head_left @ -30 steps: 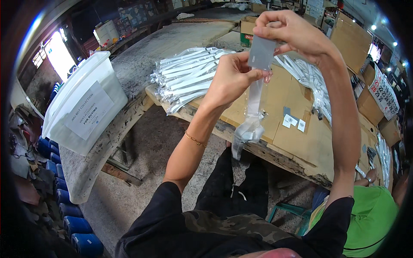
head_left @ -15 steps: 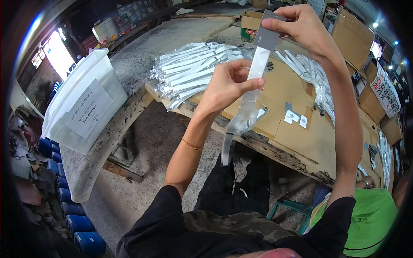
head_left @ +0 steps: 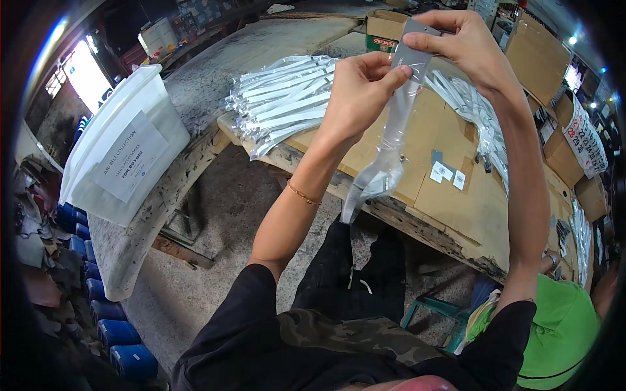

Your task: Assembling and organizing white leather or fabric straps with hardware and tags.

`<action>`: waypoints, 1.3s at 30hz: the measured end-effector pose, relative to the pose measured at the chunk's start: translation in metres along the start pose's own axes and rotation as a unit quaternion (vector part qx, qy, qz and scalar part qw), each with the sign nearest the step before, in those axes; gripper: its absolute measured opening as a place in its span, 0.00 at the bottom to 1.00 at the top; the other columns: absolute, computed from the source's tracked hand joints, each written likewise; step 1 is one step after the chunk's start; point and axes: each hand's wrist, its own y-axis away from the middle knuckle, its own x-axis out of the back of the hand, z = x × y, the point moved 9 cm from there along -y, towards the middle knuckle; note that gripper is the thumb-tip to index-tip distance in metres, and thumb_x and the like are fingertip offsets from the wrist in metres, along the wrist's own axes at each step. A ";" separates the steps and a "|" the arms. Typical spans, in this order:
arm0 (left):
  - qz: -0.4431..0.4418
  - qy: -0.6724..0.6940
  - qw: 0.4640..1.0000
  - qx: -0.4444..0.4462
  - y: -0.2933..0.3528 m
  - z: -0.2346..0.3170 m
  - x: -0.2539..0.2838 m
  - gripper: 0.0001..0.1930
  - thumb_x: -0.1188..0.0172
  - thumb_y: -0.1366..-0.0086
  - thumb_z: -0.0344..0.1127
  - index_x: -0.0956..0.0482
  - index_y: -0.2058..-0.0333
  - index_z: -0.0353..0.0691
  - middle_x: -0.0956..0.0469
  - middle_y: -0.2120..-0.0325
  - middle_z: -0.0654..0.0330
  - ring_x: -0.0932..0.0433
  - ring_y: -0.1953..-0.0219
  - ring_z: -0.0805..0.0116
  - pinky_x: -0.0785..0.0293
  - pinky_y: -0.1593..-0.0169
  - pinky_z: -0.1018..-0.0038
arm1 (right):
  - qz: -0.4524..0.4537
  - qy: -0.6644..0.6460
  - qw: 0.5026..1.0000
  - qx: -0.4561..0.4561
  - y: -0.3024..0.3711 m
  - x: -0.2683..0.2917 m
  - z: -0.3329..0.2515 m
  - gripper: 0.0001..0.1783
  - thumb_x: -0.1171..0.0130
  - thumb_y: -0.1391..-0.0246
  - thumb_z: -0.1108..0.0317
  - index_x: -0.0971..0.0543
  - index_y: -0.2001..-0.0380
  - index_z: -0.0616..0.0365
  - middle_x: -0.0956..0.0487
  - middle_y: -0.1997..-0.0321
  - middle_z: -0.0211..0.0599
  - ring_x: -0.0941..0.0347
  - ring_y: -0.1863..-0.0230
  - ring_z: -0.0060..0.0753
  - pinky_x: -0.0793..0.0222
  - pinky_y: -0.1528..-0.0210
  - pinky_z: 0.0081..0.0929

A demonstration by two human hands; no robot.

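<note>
Head view: R hand pinches top of grey card; L hand pinches its lower end, where clear sleeve hangs. Both raised over table. Card prob. light, semi-stiff; sleeve likely soft, slippery, creases easily; best grip = card edges. Sleeve tail overlaps rough table edge in view, might snag. Strip bundles, L & R; room approx. between, above cardboard.
</note>
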 end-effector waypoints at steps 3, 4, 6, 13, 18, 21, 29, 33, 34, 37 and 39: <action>0.011 0.003 1.000 -0.018 -0.002 0.003 0.000 0.09 0.38 0.40 0.29 0.20 0.64 0.27 0.20 0.75 0.62 0.27 0.74 0.82 0.32 0.69 0.83 | 0.092 0.019 0.994 0.049 0.004 0.006 -0.013 0.13 0.34 0.49 0.64 0.18 0.64 0.61 0.20 0.66 0.28 0.28 0.65 0.16 0.33 0.58 0.15; 0.016 0.015 1.000 -0.018 -0.004 0.003 0.000 0.09 0.38 0.40 0.29 0.20 0.64 0.27 0.20 0.75 0.61 0.27 0.74 0.82 0.32 0.69 0.83 | 0.093 0.020 0.994 0.049 0.005 0.007 -0.010 0.13 0.34 0.49 0.64 0.18 0.64 0.61 0.20 0.66 0.28 0.28 0.65 0.16 0.33 0.58 0.15; 0.021 0.027 0.999 -0.017 -0.005 0.005 -0.001 0.09 0.38 0.40 0.29 0.20 0.64 0.27 0.20 0.74 0.61 0.27 0.74 0.82 0.32 0.69 0.83 | 0.019 -0.052 0.998 0.022 0.005 -0.003 0.003 0.10 0.36 0.47 0.67 0.18 0.65 0.62 0.20 0.60 0.31 0.27 0.62 0.17 0.32 0.56 0.16; 0.002 0.003 1.000 -0.015 -0.007 0.006 -0.004 0.12 0.39 0.39 0.29 0.21 0.60 0.26 0.20 0.72 0.60 0.27 0.73 0.80 0.32 0.67 0.82 | -0.071 -0.027 0.996 0.048 0.015 -0.013 0.008 0.10 0.38 0.45 0.66 0.19 0.65 0.62 0.20 0.57 0.35 0.26 0.58 0.19 0.29 0.56 0.20; -0.001 -0.031 0.999 -0.016 -0.004 0.007 -0.006 0.14 0.39 0.39 0.31 0.22 0.58 0.26 0.20 0.70 0.58 0.26 0.70 0.79 0.30 0.66 0.81 | -0.165 0.024 0.985 -0.041 0.018 -0.018 0.003 0.13 0.41 0.42 0.61 0.18 0.63 0.61 0.19 0.60 0.31 0.26 0.58 0.17 0.30 0.55 0.19; 0.003 -0.030 1.000 0.004 -0.005 0.005 -0.008 0.14 0.39 0.39 0.31 0.23 0.58 0.26 0.20 0.70 0.58 0.25 0.70 0.78 0.28 0.64 0.81 | -0.048 0.007 0.999 -0.016 0.013 -0.005 -0.005 0.15 0.43 0.41 0.59 0.17 0.62 0.60 0.18 0.62 0.29 0.26 0.60 0.17 0.31 0.54 0.19; -0.020 0.121 0.987 0.102 -0.008 -0.006 -0.011 0.08 0.55 0.34 0.31 0.32 0.60 0.34 0.25 0.71 0.55 0.19 0.71 0.61 0.23 0.64 0.73 | -0.066 0.053 0.995 0.043 0.007 -0.011 -0.006 0.16 0.43 0.41 0.60 0.18 0.57 0.60 0.18 0.64 0.31 0.25 0.61 0.19 0.32 0.53 0.18; -0.031 0.098 0.992 0.073 -0.011 -0.007 -0.013 0.08 0.54 0.35 0.31 0.32 0.60 0.34 0.24 0.70 0.53 0.18 0.70 0.60 0.23 0.62 0.71 | -0.039 0.068 0.997 0.015 0.008 -0.009 -0.004 0.16 0.42 0.42 0.61 0.18 0.58 0.61 0.18 0.65 0.31 0.25 0.62 0.18 0.32 0.54 0.19; -0.026 0.083 0.995 0.049 -0.011 -0.004 -0.015 0.09 0.53 0.35 0.32 0.32 0.59 0.34 0.23 0.68 0.52 0.18 0.69 0.60 0.22 0.62 0.71 | -0.039 0.069 0.997 0.015 0.007 -0.008 -0.004 0.16 0.42 0.42 0.61 0.18 0.58 0.61 0.18 0.65 0.31 0.25 0.62 0.18 0.32 0.54 0.19; -0.009 0.050 0.999 0.002 -0.010 0.003 -0.013 0.10 0.53 0.34 0.34 0.32 0.59 0.34 0.22 0.67 0.50 0.18 0.68 0.60 0.23 0.61 0.70 | -0.065 0.044 0.997 -0.002 0.005 -0.013 -0.018 0.15 0.43 0.42 0.63 0.19 0.56 0.60 0.18 0.66 0.30 0.25 0.63 0.18 0.32 0.54 0.18; 0.002 0.033 0.999 -0.022 -0.007 0.009 -0.008 0.11 0.53 0.33 0.37 0.32 0.59 0.34 0.22 0.66 0.49 0.18 0.68 0.60 0.23 0.61 0.69 | 0.062 0.030 0.994 -0.084 0.012 0.001 -0.037 0.07 0.39 0.49 0.73 0.16 0.67 0.62 0.18 0.72 0.34 0.26 0.70 0.19 0.30 0.63 0.20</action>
